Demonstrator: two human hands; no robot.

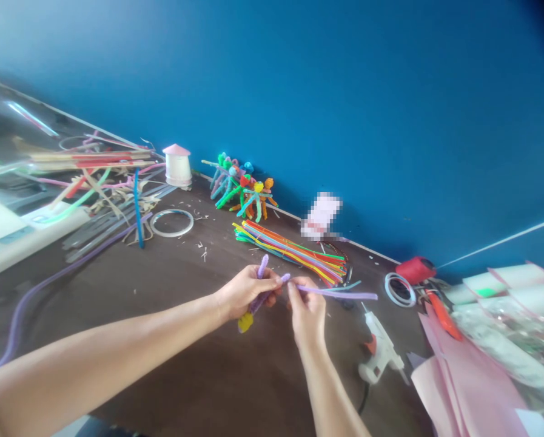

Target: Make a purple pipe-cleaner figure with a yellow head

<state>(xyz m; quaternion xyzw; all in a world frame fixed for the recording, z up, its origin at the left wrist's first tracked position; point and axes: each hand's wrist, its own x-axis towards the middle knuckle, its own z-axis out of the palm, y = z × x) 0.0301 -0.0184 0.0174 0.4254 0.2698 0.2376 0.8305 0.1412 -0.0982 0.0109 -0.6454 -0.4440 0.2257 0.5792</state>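
My left hand [248, 292] is closed around a purple pipe-cleaner figure [259, 301] with a yellow tip [245, 322] that sticks out below the palm. One purple end rises above the thumb. Pinched in my right hand [307, 306] is a light purple pipe cleaner [344, 295], whose straight length runs out to the right. The fingertips of both hands nearly meet where the purple pieces come together; whether the two are joined there is hidden. Just beyond the hands lies a bundle of colourful pipe cleaners [294, 252].
Small pipe-cleaner figures [247, 185] stand by the blue wall. A white glue gun [381, 349] and pink paper sheets [463, 376] lie to the right. At the left are a tape ring [172, 223], a pink-topped white cup [177, 167] and cluttered sticks [90, 161].
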